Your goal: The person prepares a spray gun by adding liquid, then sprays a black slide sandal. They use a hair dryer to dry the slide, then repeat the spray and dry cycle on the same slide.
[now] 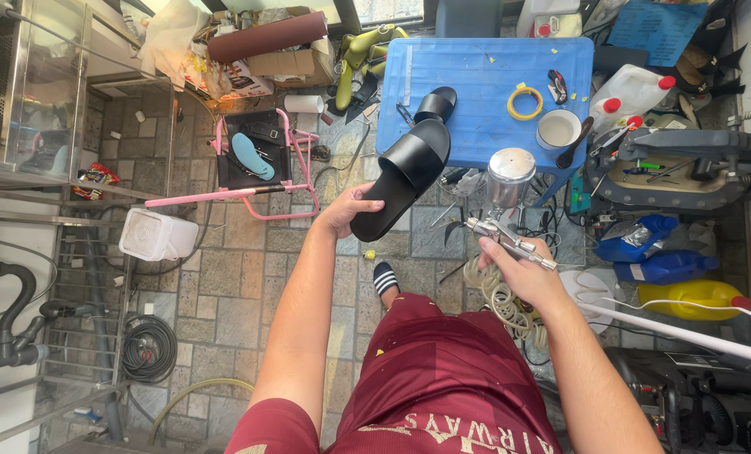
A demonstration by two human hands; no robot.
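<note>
- Far out past my left hand (347, 210), a pink folding chair (262, 160) stands on the stone floor.
- My left hand's fingers are curled around the heel end of a black slide sandal (405, 172), holding it up over the floor.
- Just above it, a blue table (484, 92).
- My right hand (522, 269) is clenched on a spray gun (505, 210), its metal cup upright, nozzle close beside the sandal.

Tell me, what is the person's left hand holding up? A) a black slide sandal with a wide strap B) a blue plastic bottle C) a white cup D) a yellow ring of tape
A: the left hand grips the heel end of the black slide sandal with a wide strap, lifted in front of the blue plastic table, while the right hand holds a metal spray gun with a shiny cup.
</note>
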